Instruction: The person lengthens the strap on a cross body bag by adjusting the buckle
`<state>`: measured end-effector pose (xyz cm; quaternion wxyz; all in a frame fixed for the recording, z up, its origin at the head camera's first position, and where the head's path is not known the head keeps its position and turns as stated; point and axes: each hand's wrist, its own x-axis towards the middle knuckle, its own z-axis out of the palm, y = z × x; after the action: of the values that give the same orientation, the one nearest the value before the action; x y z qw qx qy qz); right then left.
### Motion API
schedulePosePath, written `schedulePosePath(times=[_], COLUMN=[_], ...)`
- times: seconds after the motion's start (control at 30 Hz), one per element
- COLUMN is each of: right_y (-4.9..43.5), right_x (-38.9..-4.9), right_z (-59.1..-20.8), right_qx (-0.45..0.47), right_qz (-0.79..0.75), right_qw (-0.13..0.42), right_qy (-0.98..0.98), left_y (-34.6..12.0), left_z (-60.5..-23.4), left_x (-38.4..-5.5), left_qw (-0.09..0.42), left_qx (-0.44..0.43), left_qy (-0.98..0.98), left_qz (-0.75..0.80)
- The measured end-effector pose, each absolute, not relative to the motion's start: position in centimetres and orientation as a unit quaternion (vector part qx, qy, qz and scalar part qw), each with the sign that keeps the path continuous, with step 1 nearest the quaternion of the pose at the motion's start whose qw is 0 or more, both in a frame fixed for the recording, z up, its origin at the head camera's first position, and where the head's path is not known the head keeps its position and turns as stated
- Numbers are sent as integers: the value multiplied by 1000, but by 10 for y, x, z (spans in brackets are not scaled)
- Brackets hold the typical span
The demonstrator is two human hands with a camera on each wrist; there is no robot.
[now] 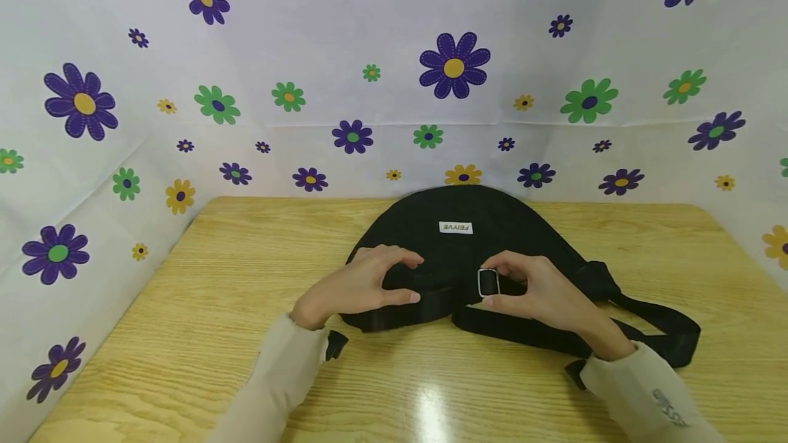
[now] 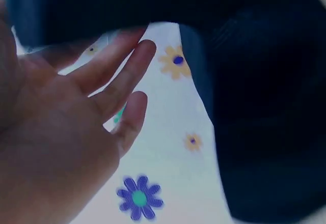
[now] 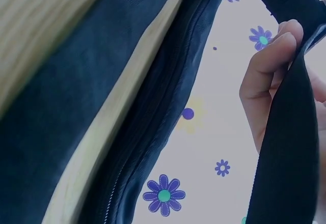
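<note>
A black crescent-shaped bag (image 1: 492,231) lies on the table with a white label (image 1: 455,227) that reads upside down. My right hand (image 1: 535,292) pinches a silver metal strap slider (image 1: 480,284) between thumb and fingers. From it the black strap (image 1: 523,333) runs below the hand and loops out to the right. Over the bag's left side is my left hand (image 1: 369,282), thumb and fingers spread apart. In the left wrist view, dark fabric (image 2: 270,107) crosses in front of its fingertips. The right wrist view shows strap webbing (image 3: 285,147) passing the curled fingers and a zipper (image 3: 114,188) along the bag.
The wooden table (image 1: 246,245) ends at a white cloth backdrop (image 1: 382,26) printed with purple, green and yellow flowers. The strap's far loop (image 1: 683,337) lies on the table to the right. Small black pieces (image 1: 335,345) show beside both cuffs.
</note>
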<state>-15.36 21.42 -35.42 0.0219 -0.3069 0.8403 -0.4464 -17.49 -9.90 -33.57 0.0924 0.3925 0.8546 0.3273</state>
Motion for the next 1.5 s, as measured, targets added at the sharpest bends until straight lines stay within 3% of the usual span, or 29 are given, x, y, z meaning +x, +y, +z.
schedulePosePath(times=[0.37, 0.93, 1.13, 1.27, 1.5], right_y=[205, 205, 209, 218, 232], right_x=[-159, -162, -162, -165, -173], right_z=[-351, -351, -346, -343, -349], right_qx=[-307, -310, -314, -297, -288], right_qz=[-464, -500, -525, -549, -620], right_qw=[1, -9, 30, 91, 176], right_qy=[831, 808, 790, 775, 708], left_y=[-46, -17, -17, -18, -20], left_z=[-335, -348, -350, -351, -353], left_x=[-179, -182, -181, -181, -182], left_qw=[119, 60, 52, 49, 84], left_qx=[372, 364, 369, 368, 369], left_qy=[828, 819, 815, 814, 791], left_qz=[402, 439, 444, 446, 481])
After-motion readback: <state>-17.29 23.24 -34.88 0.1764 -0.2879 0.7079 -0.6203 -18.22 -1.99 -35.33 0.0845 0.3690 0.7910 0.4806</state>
